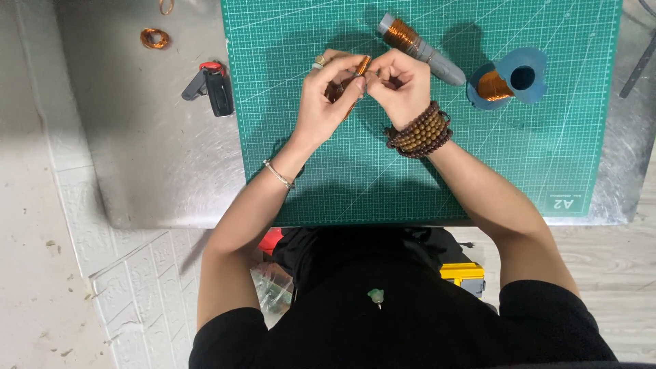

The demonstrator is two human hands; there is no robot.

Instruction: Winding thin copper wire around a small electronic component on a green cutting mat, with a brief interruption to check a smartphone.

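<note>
A small copper-wound coil [355, 80] is being held between both hands above the far middle part of the green cutting mat [424, 178]. The left hand [328, 99] is being closed around the coil from the left side, with its fingers curled and a ring showing on one finger. The right hand [403, 85] is being pinched narrowly at the top end of the coil, the fingertips pressed together there; whether a loose wire end is being gripped cannot be told. A thin metal bangle [279, 174] is being worn on the left wrist, and a wooden bead bracelet [418, 131] is being worn on the right wrist.

Just to the right of the hands, on the far side, a grey rod with copper winding [418, 48] is lying tilted on the mat. Further right, a blue spool of copper wire [509, 80] is lying on its side. On the grey bench [150, 157], left of the mat, a black and red tool [212, 87] is lying, and a small loop of copper wire [154, 37] is lying farther away.
</note>
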